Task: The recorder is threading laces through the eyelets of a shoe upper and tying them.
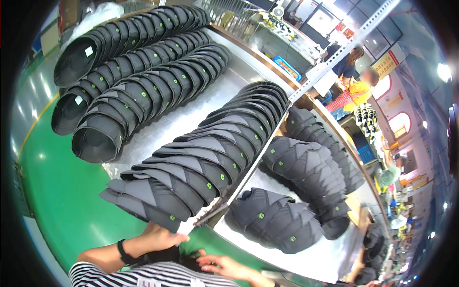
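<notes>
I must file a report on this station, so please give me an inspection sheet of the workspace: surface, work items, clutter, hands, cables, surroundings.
Surface: shiny metal table, with a slotted metal post crossing it.
Work items: rows of stacked dark caps with green dots; the nearest grey row reaches the table edge.
Clutter: more cap piles lie beyond the post; a white bag lies at the far corner.
Hands: left hand touches the end of the nearest row, black band on the wrist; right hand is open, low, holding nothing visible.
Cables: nothing seen.
Surroundings: green floor; other people at benches further back.
</notes>
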The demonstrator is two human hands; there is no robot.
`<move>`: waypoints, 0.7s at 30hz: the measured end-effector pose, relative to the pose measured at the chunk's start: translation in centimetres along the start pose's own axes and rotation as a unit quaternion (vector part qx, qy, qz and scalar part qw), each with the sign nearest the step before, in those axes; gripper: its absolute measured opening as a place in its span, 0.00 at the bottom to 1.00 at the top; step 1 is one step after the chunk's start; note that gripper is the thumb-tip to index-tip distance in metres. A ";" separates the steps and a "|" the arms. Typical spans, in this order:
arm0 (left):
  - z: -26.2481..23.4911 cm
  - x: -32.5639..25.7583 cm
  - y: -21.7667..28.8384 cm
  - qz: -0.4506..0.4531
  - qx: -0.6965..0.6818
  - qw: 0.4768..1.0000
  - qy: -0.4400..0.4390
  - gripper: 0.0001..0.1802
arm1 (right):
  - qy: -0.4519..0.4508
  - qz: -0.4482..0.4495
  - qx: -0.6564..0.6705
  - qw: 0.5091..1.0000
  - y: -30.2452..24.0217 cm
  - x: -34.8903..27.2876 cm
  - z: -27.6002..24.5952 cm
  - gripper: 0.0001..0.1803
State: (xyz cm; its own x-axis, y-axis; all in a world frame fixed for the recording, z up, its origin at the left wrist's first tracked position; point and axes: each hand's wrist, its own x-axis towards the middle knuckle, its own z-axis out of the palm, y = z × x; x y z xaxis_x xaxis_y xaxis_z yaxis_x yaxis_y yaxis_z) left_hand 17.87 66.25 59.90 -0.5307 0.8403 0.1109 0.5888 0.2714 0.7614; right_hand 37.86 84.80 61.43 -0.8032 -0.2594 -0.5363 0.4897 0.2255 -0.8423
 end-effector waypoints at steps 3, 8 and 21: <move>1.1 2.1 1.0 -0.009 -0.021 0.990 0.139 0.31 | -0.011 0.019 -0.055 0.998 -8.7 -3.0 -4.9 0.24; 1.9 5.9 1.5 -0.130 -0.020 0.961 0.243 0.27 | 0.159 -0.050 -0.266 0.949 -19.1 -4.0 -17.4 0.17; -1.4 6.8 3.8 -0.363 -0.466 0.792 0.153 0.36 | 0.238 0.037 -0.735 0.634 -24.5 22.5 -50.7 0.56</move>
State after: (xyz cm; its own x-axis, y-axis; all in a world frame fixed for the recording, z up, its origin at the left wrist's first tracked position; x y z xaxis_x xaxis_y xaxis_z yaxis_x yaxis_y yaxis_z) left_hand 15.65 72.37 64.48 -0.7307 0.4297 -0.5305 -0.5689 0.0462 0.8211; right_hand -9.44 121.08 72.75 -0.9791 0.0361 -0.2001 -0.0329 0.9430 0.3310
